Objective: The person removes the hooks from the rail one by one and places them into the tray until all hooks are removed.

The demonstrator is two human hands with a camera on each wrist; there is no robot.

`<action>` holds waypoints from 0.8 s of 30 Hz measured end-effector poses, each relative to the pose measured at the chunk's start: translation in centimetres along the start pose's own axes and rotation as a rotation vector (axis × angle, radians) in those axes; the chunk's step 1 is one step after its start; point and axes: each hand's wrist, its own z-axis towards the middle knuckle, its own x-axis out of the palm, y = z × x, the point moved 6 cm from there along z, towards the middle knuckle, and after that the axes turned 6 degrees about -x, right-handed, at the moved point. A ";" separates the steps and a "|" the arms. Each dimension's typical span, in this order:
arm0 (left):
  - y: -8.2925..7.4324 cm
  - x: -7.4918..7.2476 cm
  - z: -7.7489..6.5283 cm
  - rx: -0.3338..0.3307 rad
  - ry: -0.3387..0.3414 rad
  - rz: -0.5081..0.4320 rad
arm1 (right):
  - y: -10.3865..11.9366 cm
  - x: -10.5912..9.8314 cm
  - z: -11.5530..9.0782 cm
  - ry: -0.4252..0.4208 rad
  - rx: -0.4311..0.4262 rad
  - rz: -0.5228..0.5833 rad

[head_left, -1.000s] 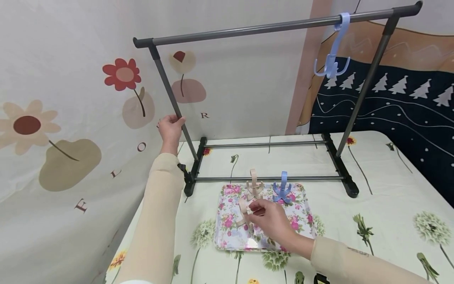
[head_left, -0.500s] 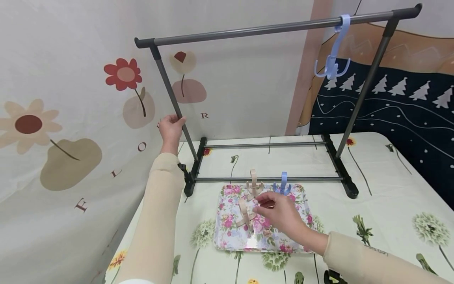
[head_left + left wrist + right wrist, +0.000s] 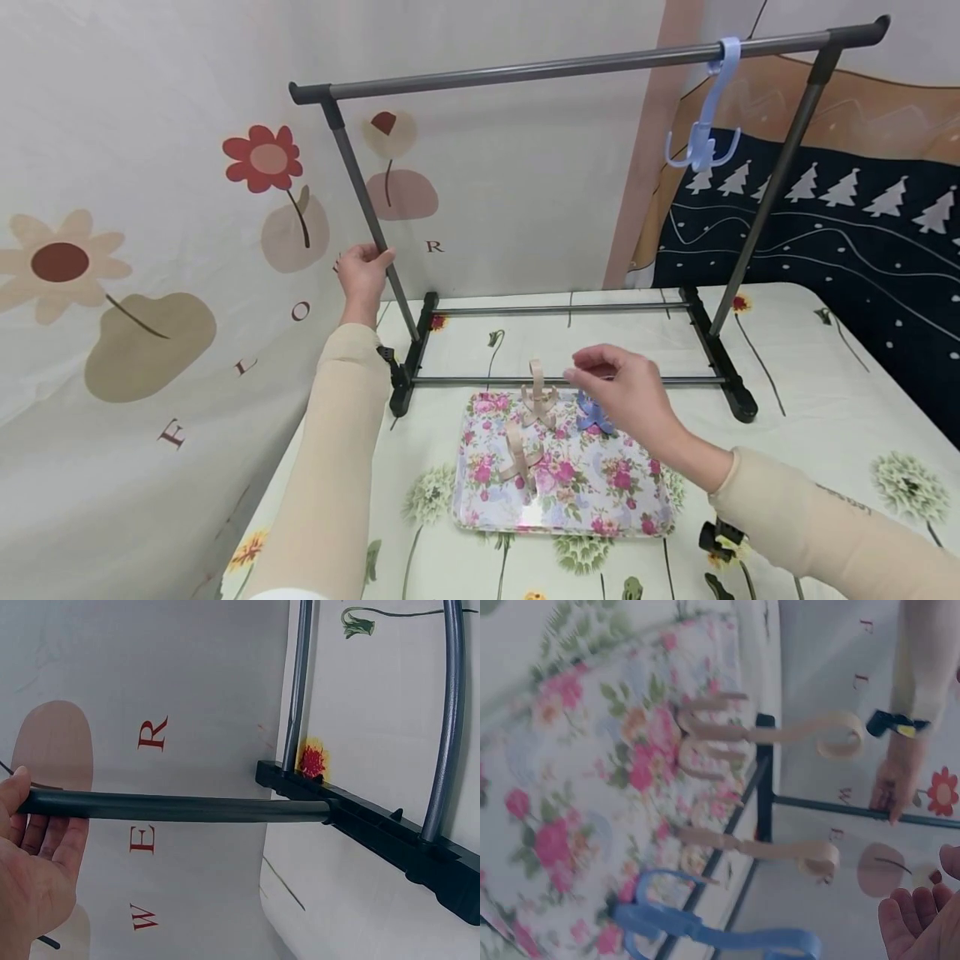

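Note:
My left hand point(image 3: 363, 271) grips the left upright post point(image 3: 172, 806) of a dark metal garment rack, thumb on one side and fingers behind. My right hand point(image 3: 626, 396) hovers over the back right of a floral tray point(image 3: 480, 504), fingers loosely bent with nothing between them. Two beige claw hooks, a front one point(image 3: 519, 458) and a back one point(image 3: 538, 404), lie on the tray. A blue claw hook point(image 3: 592, 414) beside them is partly hidden behind my right hand; the right wrist view shows it more fully. Another blue claw hook point(image 3: 705, 142) hangs from the rack's top bar point(image 3: 517, 73), toward the right.
The rack stands on black feet point(image 3: 731, 383) joined by two low bars, the front bar point(image 3: 465, 381) running just behind the tray. A flower-printed cloth point(image 3: 825, 500) covers the table. Printed curtains point(image 3: 187, 83) hang behind and to the left.
My right hand has risen from beside the front beige hook and moved right and back, over the blue hook. The hooks stay on the tray. My left hand keeps its grip on the post.

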 end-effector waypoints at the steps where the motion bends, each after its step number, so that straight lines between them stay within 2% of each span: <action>1: 0.0 0.0 0.0 -0.001 0.000 -0.001 | 0.2 -0.5 0.4 -0.012 -0.001 -0.001; 11: 0.0 0.1 -0.2 -0.012 0.009 -0.017 | 1.5 -5.8 3.9 -0.160 -0.084 -0.050; 18: 0.1 0.1 0.1 -0.007 0.013 -0.015 | 2.2 -8.5 5.5 -0.223 -0.037 -0.093; 24: 0.1 0.0 0.2 -0.009 0.012 -0.020 | 2.7 -10.6 7.2 -0.296 -0.031 -0.122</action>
